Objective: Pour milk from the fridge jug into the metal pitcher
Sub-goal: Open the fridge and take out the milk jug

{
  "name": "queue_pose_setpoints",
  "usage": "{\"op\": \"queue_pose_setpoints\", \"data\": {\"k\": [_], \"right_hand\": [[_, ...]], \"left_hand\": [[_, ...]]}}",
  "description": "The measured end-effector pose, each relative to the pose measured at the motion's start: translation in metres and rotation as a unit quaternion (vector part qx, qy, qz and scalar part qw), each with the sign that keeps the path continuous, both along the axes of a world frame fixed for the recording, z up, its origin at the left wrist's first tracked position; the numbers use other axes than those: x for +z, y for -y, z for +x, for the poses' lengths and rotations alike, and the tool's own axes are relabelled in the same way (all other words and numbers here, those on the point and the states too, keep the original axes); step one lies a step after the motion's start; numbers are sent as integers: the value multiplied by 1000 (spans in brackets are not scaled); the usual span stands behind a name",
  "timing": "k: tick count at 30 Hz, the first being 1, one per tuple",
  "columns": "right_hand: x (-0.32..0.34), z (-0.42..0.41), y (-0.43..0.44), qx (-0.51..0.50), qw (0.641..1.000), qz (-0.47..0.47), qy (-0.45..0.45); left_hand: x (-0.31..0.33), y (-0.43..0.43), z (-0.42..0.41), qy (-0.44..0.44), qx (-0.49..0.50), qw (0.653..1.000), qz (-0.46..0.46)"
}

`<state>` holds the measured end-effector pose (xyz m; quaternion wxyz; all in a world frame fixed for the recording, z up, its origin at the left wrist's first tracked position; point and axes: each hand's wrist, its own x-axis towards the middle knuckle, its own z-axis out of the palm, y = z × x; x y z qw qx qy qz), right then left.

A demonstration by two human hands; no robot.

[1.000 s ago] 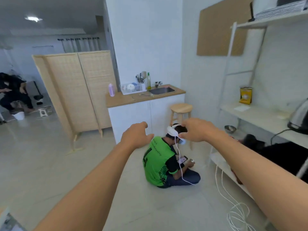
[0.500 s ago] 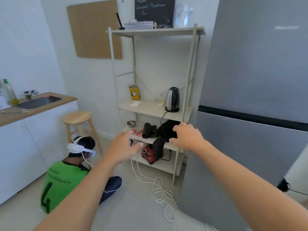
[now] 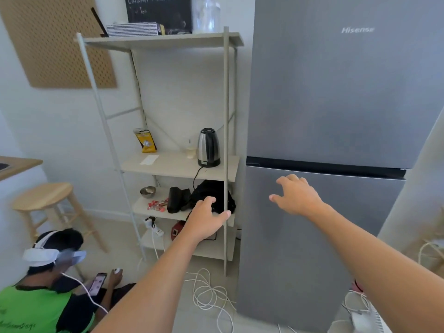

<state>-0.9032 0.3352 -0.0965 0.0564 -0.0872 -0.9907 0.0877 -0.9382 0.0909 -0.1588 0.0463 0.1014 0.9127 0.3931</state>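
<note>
Fingers (image 3: 286, 180) of right hand (image 3: 298, 198) spread (empty) below fridge (image 3: 336, 97) door seam.

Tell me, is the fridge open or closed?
Shut. Both doors of the fridge lie flat, no inside showing; the right hand reaches toward it, holding nothing.

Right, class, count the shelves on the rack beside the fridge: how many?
4. The top shelf under the chalkboard; the second shelf carrying the kettle; the third shelf with the metal bowl; the bottom shelf, partly behind the left hand. None seems hidden.
</note>
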Motion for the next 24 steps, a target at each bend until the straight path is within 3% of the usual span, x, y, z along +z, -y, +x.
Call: {"op": "queue_pose_setpoints", "data": {"k": [13,24], "right_hand": [[-39,-141,4,-33,999,0,-43],[-68,-201,-7,-99,991,37,-78]], "left_hand": [[-38,-67,-158,46,-86,994,40],[-57,-110,-245,67,-145,986,55]]}}
